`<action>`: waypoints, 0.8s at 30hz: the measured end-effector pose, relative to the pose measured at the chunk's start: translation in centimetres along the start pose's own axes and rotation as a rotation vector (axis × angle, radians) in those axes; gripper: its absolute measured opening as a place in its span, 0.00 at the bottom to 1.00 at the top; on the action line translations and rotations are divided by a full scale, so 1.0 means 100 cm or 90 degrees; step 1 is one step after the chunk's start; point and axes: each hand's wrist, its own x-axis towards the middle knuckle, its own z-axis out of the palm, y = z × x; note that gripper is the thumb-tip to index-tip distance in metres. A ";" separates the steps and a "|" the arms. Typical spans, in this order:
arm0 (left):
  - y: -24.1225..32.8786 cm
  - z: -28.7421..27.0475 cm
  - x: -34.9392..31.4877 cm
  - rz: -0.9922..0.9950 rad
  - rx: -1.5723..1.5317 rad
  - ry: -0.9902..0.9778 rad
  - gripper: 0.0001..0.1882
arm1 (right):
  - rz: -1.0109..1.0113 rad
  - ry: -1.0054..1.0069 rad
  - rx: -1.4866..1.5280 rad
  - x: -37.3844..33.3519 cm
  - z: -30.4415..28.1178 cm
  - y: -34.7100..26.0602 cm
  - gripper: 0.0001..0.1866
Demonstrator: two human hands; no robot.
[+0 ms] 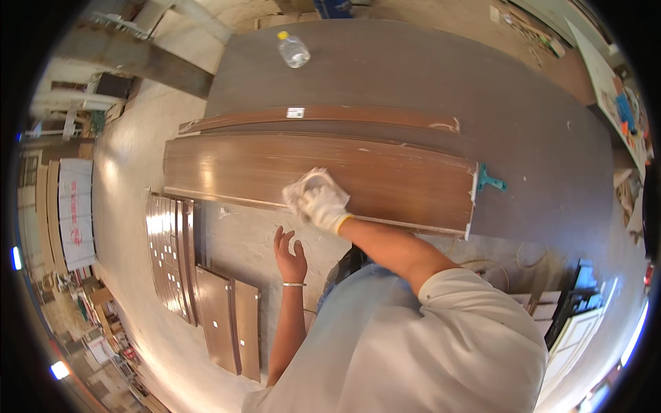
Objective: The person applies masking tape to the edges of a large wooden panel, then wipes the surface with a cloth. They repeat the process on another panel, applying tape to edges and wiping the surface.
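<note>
A long, glossy brown wooden panel (pixel 406 186) lies flat on a large dark table. My right hand (pixel 325 206), in a white work glove, presses a crumpled whitish cloth (pixel 297 190) on the panel near its front edge. My left hand (pixel 291 258) is bare, with a band at the wrist. It hangs in the air in front of the panel, fingers apart, holding nothing. At the panel's right end sits a teal-handled scraper (pixel 492 180). A narrow brown strip (pixel 365 115) with a white label lies just behind the panel.
A clear bottle with a yellow cap (pixel 295 51) is on the dark table (pixel 399 62), toward the back. Stacked brown panels (pixel 169 255) and more boards (pixel 220 316) stand low at the left. A metal beam (pixel 138 58) reaches the table's far left. Framed panels (pixel 575 337) lean at the right.
</note>
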 end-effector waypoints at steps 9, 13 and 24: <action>0.008 0.067 -0.039 -0.259 -0.149 -0.191 0.15 | 0.573 0.071 0.298 -0.192 -0.127 0.115 0.10; 0.011 0.106 -0.059 -0.232 -0.123 -0.276 0.17 | 0.743 0.206 -0.141 -0.303 -0.227 0.196 0.13; 0.027 0.139 -0.063 -0.146 -0.057 -0.341 0.17 | 1.084 0.193 -0.099 -0.476 -0.207 0.240 0.30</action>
